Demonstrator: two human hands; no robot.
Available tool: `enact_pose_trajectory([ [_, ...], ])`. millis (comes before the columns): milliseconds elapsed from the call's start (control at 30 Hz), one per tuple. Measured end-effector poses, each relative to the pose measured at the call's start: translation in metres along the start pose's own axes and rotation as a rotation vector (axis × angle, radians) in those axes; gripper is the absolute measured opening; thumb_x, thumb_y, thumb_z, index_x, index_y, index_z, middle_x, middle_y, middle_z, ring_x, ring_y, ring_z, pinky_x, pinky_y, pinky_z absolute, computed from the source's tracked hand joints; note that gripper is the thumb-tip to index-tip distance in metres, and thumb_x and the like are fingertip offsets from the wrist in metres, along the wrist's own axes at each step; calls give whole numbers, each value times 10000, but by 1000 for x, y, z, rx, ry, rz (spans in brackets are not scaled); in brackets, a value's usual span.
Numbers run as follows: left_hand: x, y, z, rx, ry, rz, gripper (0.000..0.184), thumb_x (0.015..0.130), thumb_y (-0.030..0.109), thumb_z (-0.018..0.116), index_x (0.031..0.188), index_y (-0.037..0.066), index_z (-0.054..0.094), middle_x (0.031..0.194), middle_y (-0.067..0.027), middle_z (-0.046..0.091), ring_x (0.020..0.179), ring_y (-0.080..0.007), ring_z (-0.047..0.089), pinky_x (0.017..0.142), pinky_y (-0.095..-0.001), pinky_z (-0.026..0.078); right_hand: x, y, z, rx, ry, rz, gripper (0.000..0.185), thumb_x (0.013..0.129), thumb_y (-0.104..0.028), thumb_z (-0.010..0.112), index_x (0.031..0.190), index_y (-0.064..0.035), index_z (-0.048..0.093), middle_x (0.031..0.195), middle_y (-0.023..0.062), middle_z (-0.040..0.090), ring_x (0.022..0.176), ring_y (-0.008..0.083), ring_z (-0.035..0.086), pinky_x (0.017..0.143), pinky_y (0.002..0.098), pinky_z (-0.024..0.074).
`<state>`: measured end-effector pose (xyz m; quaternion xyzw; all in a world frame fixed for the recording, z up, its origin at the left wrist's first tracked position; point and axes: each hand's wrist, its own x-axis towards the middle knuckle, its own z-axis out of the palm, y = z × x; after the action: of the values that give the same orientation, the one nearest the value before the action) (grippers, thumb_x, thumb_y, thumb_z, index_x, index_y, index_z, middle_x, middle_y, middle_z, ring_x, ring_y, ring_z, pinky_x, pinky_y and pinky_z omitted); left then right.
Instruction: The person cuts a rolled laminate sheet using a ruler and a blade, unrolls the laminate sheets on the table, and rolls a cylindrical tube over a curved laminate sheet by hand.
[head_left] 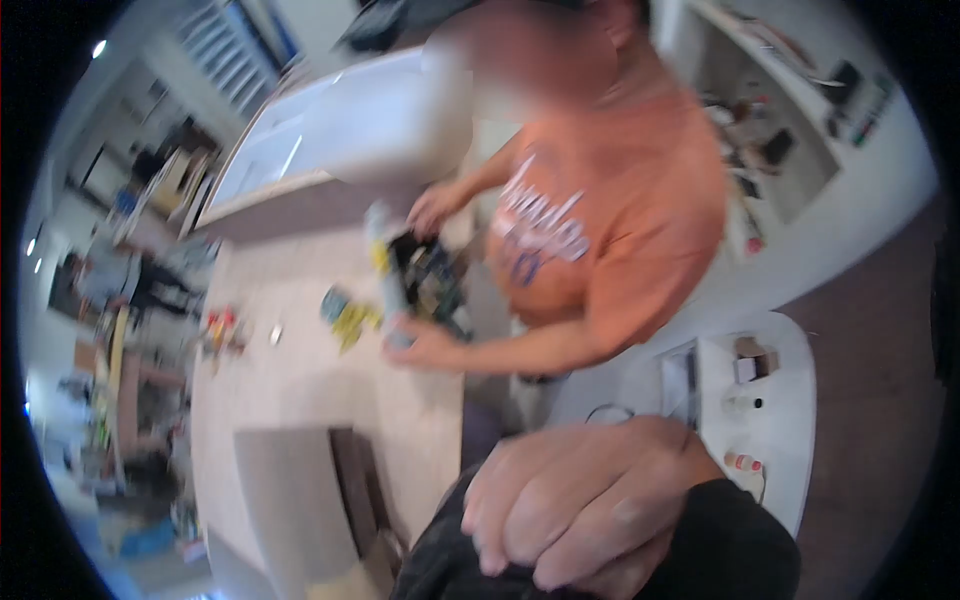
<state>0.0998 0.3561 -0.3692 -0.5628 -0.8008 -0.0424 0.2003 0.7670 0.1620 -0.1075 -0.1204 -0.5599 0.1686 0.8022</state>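
Observation:
My right hand, in a black sleeve, is at the bottom of the head view. Its fingers are curled, and whatever they may hold is hidden. A patch of skin shows beneath them; I cannot tell whether it belongs to my left hand. Dark cloth lies just left of the fingers. Across the table, a person in an orange T-shirt has a hand on the lower end of a grey tube with a yellow band. That person's other hand is near its upper end, above a dark container of jumbled items.
A brown cardboard box stands on the near part of the table. Yellow and teal cloth-like items and small red objects lie farther off. At right is a white shelf unit with bottles. Another person stands far left.

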Motion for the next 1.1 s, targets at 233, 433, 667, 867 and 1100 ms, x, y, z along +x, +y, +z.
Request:
enact_pose_trajectory([
  [233, -10, -61, -20, -1, -110, -196, 516, 1006, 429, 412, 1112, 15, 702, 1107, -220, 700, 1015, -441, 647, 870, -536, 489, -9, 29, 34, 186, 148, 322, 134, 861, -42, 724, 754, -6, 651, 767, 121, 638, 718, 264, 684, 673, 407, 570],
  [433, -23, -34, -39, -87, -88, -213, 496, 1000, 401, 447, 1172, 8, 695, 1152, -238, 687, 1051, -434, 641, 923, -513, 478, -18, 48, 50, 810, -35, 573, 154, 940, -59, 630, 831, 50, 627, 845, 167, 606, 687, 280, 619, 582, 375, 502],
  [667, -38, -19, -47, -149, 52, -195, 402, 966, 324, 494, 1099, 9, 706, 1083, -227, 697, 1002, -428, 638, 894, -498, 480, -10, 86, 78, 857, -30, 352, 251, 934, -77, 603, 755, 98, 619, 693, 195, 582, 526, 283, 556, 453, 356, 446],
  [867, -44, -7, -67, -133, 98, -225, 346, 944, 305, 551, 1066, 25, 713, 1076, -206, 698, 1003, -400, 636, 889, -485, 482, 22, 92, 76, 767, -378, 564, 170, 936, -44, 587, 808, 53, 643, 746, 181, 599, 578, 292, 581, 494, 374, 489],
  [1100, -58, 2, -67, -66, 195, -235, 367, 948, 300, 558, 1104, 6, 712, 1174, -171, 702, 1113, -370, 626, 991, -446, 471, 20, 113, 68, 761, -624, 415, 300, 979, -270, 554, 851, -14, 643, 884, 137, 632, 746, 292, 655, 661, 417, 532],
])
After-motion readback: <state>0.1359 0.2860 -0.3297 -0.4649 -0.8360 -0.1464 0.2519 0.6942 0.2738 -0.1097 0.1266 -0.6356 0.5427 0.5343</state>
